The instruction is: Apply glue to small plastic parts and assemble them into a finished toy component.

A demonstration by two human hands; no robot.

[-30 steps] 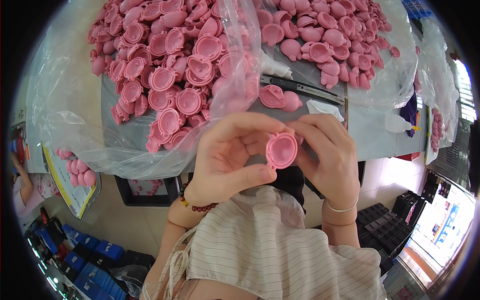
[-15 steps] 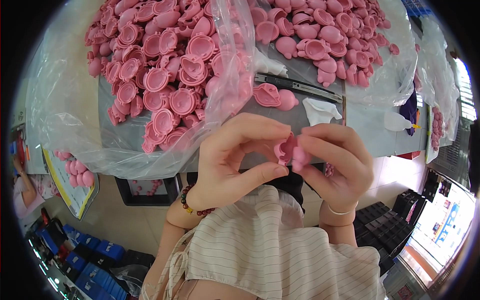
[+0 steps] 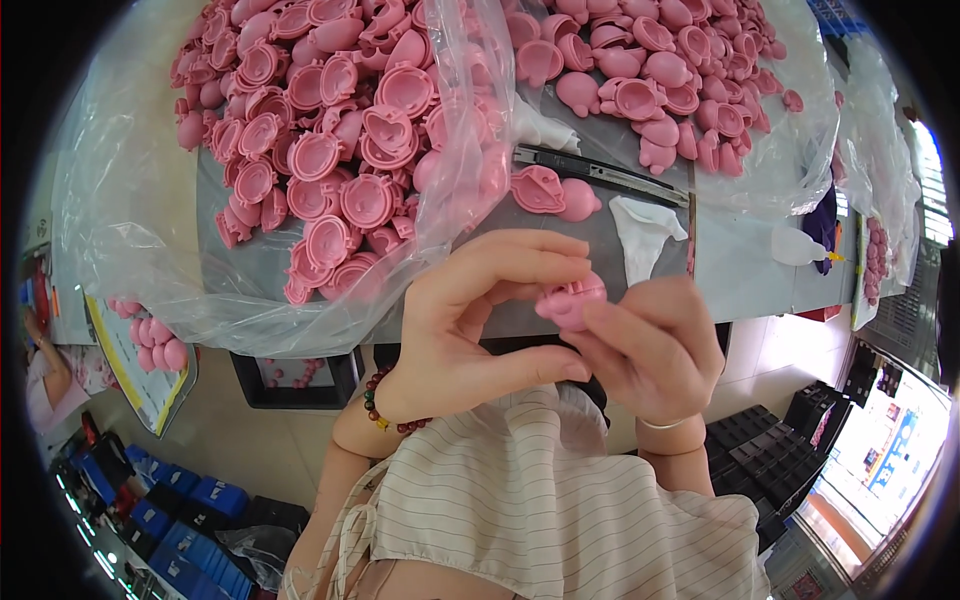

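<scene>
A small rounded pink plastic piece (image 3: pixel 572 304), seemingly two halves joined, is pinched in the fingers of my right hand (image 3: pixel 655 345). My left hand (image 3: pixel 480 310) is curved around its left side; the fingertips are at its upper edge and the thumb stands apart below it. Beyond my hands, a pink half-shell (image 3: pixel 537 190) lies open side up beside a rounded pink piece (image 3: pixel 578 200). A black utility knife (image 3: pixel 600 176) lies behind them, and a crumpled white cloth (image 3: pixel 645 235) sits to their right.
A large heap of pink shells (image 3: pixel 330 150) fills a clear plastic bag (image 3: pixel 300 335) at the left. Another heap (image 3: pixel 660 70) lies at the right on plastic sheeting. A white squeeze bottle (image 3: pixel 795 245) is at the far right. A black tray (image 3: pixel 290 395) stands below the table edge.
The two pink parts, side by side before, now show as one rounded piece. It has turned in my fingers. My left thumb has moved down, away from it.
</scene>
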